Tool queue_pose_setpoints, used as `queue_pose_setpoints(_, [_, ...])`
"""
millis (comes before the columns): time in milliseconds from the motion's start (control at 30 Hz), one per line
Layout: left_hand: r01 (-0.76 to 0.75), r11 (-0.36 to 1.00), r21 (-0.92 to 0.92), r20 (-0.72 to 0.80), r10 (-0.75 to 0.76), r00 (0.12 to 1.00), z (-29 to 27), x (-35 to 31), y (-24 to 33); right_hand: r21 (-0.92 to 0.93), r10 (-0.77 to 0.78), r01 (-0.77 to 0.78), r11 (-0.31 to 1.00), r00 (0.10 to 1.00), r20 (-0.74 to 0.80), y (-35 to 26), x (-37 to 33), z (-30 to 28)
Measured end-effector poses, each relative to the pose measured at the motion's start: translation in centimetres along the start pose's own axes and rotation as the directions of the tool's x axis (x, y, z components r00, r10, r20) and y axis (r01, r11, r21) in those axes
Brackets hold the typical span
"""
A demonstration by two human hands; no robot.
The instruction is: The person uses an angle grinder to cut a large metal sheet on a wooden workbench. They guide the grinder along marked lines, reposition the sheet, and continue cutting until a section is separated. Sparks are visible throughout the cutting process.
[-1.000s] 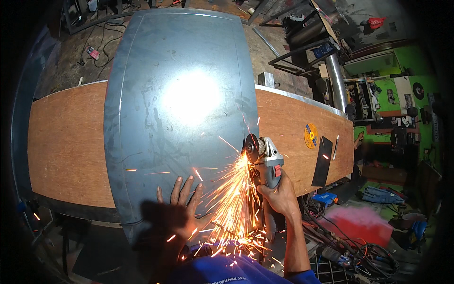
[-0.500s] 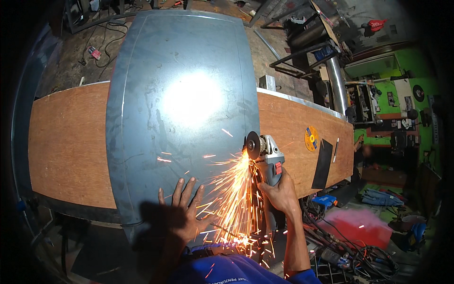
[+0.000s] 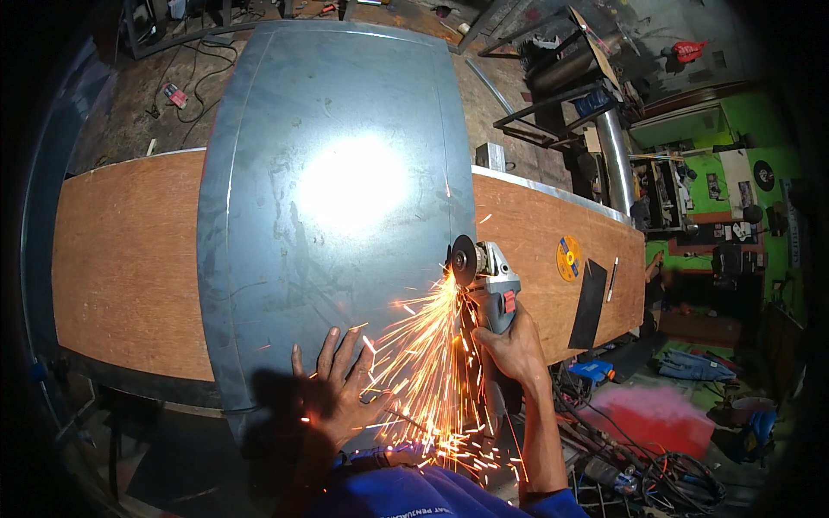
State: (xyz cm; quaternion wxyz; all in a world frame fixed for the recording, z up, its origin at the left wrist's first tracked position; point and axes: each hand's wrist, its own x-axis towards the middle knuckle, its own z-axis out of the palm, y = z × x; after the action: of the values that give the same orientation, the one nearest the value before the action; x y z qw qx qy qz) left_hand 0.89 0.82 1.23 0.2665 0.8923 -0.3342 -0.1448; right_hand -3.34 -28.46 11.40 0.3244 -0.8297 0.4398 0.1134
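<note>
Gripping the angle grinder (image 3: 490, 285) in my right hand (image 3: 515, 345), left hand (image 3: 338, 388) spread flat on the steel sheet (image 3: 337, 190) beside its sparks.

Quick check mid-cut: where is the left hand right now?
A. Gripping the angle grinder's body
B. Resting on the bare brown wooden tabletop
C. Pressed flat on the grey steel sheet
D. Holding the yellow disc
C: the left hand lies with fingers spread on the large grey steel sheet, beside the sparks; the right hand alone holds the grey angle grinder.

Bare forearms, blue printed shirt
</note>
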Motion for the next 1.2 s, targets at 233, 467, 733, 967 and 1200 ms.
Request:
queue_pose_setpoints(233, [0.0,1.0,0.012,0.005,0.0,1.0,0.0,0.0,0.1,0.044,0.051,-0.053,0.998,0.998,0.038,-0.8,0.1,-0.3])
queue_pose_setpoints(467, [-0.013,0.998,0.063,-0.006,0.014,1.0,0.4,-0.2,-0.2,0.015,-0.003,0.003,1.0,1.0,0.007,-0.2,1.1,-0.1])
queue_pose_setpoints(733, [-0.016,0.999,0.039,0.0,0.016,1.0,0.1,0.0,-0.1,0.015,-0.007,0.007,1.0,1.0,-0.002,-0.2,2.0,0.0])
queue_pose_setpoints(967, [-0.021,1.0,0.023,-0.038,0.022,0.999,0.4,-0.1,-0.1,0.027,-0.039,0.039,0.999,0.999,-0.016,-0.4,2.6,0.0])
queue_pose_setpoints(1200, [-0.031,0.995,0.094,0.008,0.03,1.0,0.1,-0.1,-0.3,0.025,-0.031,0.031,0.999,1.0,-0.003,-0.7,3.0,-0.2])
